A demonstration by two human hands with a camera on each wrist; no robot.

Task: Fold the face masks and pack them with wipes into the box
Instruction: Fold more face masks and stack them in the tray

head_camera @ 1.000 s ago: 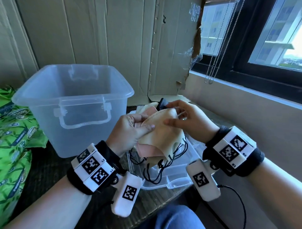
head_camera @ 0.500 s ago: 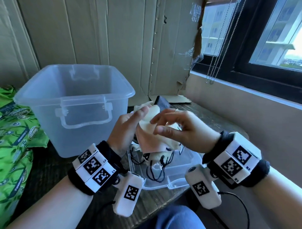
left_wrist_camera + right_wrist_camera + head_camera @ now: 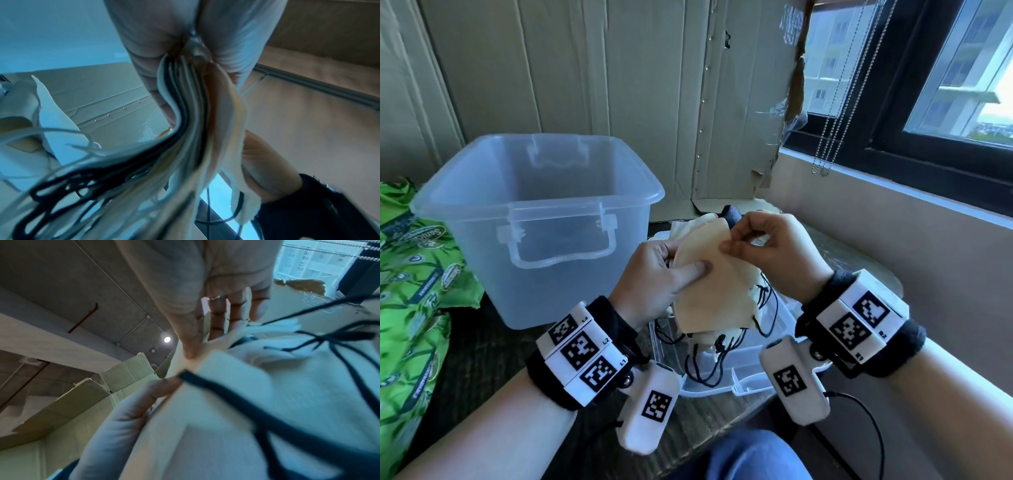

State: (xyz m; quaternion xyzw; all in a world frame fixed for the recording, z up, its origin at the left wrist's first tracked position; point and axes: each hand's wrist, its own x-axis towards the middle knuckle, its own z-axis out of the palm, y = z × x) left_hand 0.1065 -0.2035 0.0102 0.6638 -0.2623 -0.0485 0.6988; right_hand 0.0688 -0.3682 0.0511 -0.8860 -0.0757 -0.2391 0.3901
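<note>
- Nearest the camera, a blue-clad knee [image 3: 753, 455] shows at the bottom edge of the head view, with both forearms reaching forward over the dark wooden table [image 3: 482, 342], each wrist wearing a black band with white tagged blocks.
- The left hand [image 3: 654, 284] grips a stack of face masks [image 3: 712, 287] from the left side, thumb pressed flat on the cream front mask and the other fingers curled behind; the left wrist view shows many layered mask edges [image 3: 191, 113] squeezed between thumb and fingers.
- The right hand [image 3: 770, 253] pinches the upper right edge of the front mask between thumb and forefinger; the right wrist view shows that pinch on the cloth [image 3: 191, 360], with the remaining fingers spread loosely behind.
- Black ear loops [image 3: 709, 359] hang in a tangle from the bottom of the stack, down over a clear plastic lid [image 3: 743, 380] lying flat on the table beneath the hands.
- The stack is held upright above that lid, just right of the box.
- To the left, a bright green wipes pack [image 3: 410, 291] lies at the table's left side.
- Further back, the clear plastic box [image 3: 537, 219] stands open, its handle facing the person.
- Behind it rises a cardboard sheet [image 3: 619, 85], and to the right a window [image 3: 945, 68] with a bead chain [image 3: 835, 113] hanging before it.
</note>
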